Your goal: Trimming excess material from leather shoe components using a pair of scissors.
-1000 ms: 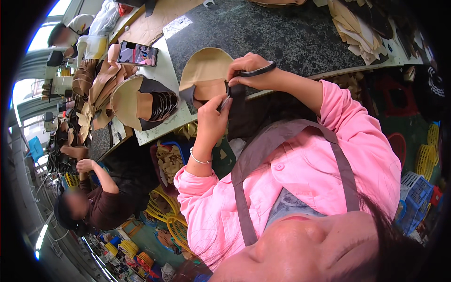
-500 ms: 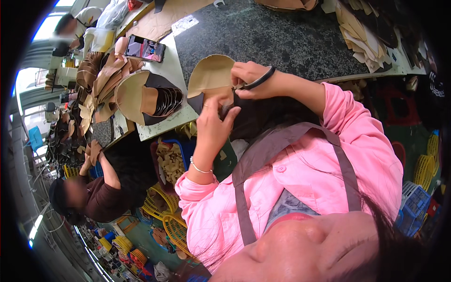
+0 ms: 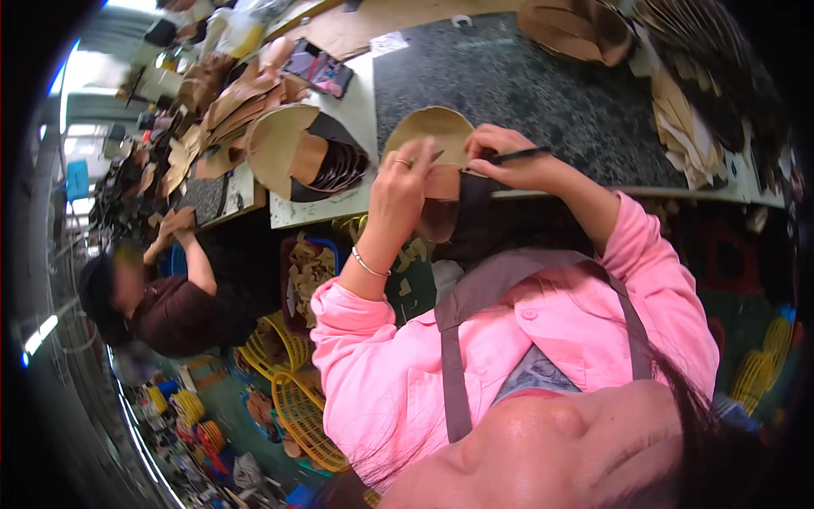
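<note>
A beige and tan shoe upper (image 3: 431, 125) with dark side parts lies across the table's near edge, its lower end hanging toward my lap. Over its left side, my left hand (image 3: 397, 187) is raised with fingers smeared by motion. A small dark pointed thing shows by those fingertips, too blurred to name. At the upper's right edge, my right hand (image 3: 517, 161) is closed around a slim dark-handled tool (image 3: 524, 155), fingertips close to the upper. What kind of tool it is, I cannot make out.
A stack of similar uppers (image 3: 275, 153) sits to the left, near a phone (image 3: 318, 68) and piled leather pieces (image 3: 246, 110). More pieces lie at the far right (image 3: 678, 119). Below are a bin of scraps (image 3: 309, 276) and yellow baskets (image 3: 305, 416). A co-worker (image 3: 178, 297) works at the left.
My left hand has lifted off the upper's middle, up and toward its left edge. My right hand stays at the right edge. The whole view has shifted, moving the table scene rightward.
</note>
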Available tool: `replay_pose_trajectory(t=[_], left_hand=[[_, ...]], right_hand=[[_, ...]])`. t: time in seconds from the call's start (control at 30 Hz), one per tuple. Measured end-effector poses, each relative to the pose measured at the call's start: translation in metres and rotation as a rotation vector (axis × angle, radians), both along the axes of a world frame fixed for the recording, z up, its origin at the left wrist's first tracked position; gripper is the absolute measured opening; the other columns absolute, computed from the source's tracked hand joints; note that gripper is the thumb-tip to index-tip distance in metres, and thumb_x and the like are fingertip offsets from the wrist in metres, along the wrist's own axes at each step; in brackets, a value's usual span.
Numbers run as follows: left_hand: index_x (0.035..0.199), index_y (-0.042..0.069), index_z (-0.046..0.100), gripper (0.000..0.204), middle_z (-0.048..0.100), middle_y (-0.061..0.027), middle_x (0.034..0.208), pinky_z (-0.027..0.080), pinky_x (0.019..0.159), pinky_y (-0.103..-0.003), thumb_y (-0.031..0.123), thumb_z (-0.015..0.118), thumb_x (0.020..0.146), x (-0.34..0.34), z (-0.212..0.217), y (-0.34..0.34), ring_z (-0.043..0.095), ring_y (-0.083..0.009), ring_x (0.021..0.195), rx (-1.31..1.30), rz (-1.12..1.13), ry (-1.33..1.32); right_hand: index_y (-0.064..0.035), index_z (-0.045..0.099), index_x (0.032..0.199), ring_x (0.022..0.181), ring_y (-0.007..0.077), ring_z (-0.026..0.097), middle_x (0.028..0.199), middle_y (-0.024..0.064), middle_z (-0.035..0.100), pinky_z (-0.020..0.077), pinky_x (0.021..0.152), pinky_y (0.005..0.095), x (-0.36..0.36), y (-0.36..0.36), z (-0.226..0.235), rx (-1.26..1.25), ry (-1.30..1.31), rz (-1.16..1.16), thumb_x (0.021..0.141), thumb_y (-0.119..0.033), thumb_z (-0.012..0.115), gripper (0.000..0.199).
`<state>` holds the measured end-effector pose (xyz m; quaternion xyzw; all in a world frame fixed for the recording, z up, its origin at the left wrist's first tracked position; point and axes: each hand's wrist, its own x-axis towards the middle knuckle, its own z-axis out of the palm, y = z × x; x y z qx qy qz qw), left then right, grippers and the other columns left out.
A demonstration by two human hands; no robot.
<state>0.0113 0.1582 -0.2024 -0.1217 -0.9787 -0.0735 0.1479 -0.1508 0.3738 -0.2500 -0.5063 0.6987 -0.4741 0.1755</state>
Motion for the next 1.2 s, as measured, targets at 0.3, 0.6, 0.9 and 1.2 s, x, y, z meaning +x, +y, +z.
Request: replay_pose_trajectory(t=[0.3, 0.6, 0.9, 1.2], left_hand=[[0.101, -0.001, 0.074, 0.030, 0.073, -0.0171, 0.080, 0.056, 0.073, -0.041, 0.029, 0.079, 0.099, 0.024, -0.011, -0.015, 0.073, -0.0312, 0.075, 0.769, 0.583, 0.138], [0.097, 0.003, 0.076, 0.032, 0.076, -0.0162, 0.079, 0.056, 0.063, -0.046, 0.035, 0.076, 0.100, 0.029, -0.001, -0.154, 0.074, -0.0382, 0.069, 0.266, 1.085, 0.715], [0.097, 0.006, 0.074, 0.032, 0.076, -0.0151, 0.079, 0.055, 0.064, -0.047, 0.036, 0.071, 0.104, 0.007, 0.003, -0.137, 0.074, -0.0380, 0.070, 0.580, 1.023, 0.782], [0.105, -0.001, 0.074, 0.039, 0.078, -0.0215, 0.095, 0.057, 0.075, -0.050, 0.038, 0.071, 0.103, 0.038, -0.038, -0.191, 0.075, -0.0433, 0.087, 0.489, 1.280, 0.908]], right_hand=[[-0.0010, 0.069, 0.101, 0.099, 0.0193, 0.071, 0.110, 0.0112, 0.071, 0.0574, 0.091, 0.0345, 0.008, -0.002, 0.013, -0.030, -0.126, -0.007, 0.098, -0.011, 0.074, 0.011], [-0.0017, 0.068, 0.103, 0.105, 0.0230, 0.072, 0.114, 0.0126, 0.073, 0.0560, 0.094, 0.0364, 0.037, -0.032, 0.048, -0.104, -0.060, 0.043, 0.099, -0.014, 0.076, 0.015], [-0.0013, 0.066, 0.100, 0.103, 0.0302, 0.071, 0.108, 0.0140, 0.073, 0.0556, 0.092, 0.0394, 0.048, -0.079, 0.052, -0.131, 0.062, 0.224, 0.097, -0.011, 0.076, 0.014], [-0.0072, 0.068, 0.098, 0.127, 0.0363, 0.066, 0.130, 0.0142, 0.070, 0.0504, 0.110, 0.0498, 0.064, -0.154, 0.061, -0.292, 0.419, 0.281, 0.092, -0.014, 0.078, 0.013]])
